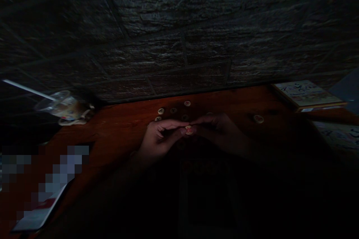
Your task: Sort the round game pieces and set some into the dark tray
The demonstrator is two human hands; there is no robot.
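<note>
Over the dark wooden table (112, 130), my left hand (158, 138) and my right hand (221, 132) meet at a round, pale xiangqi piece (189, 130) with a red character on it. Both hands are closed, pinching the piece from either side between thumb and fingers. Just beyond the hands lie several more pieces, among them one near the wall (187, 103) and another with a dark character (160, 111). Some pieces are partly covered by my hands, and shadow hides much of the area below them.
A clear plastic cup (66, 106) with a straw stands at the left. At the right are a flat decorated box (307, 93) and a lone xiangqi piece (258, 119). A stone-patterned wall (179, 44) bounds the table's far edge. A flat object, partly pixelated (42, 213), is at lower left.
</note>
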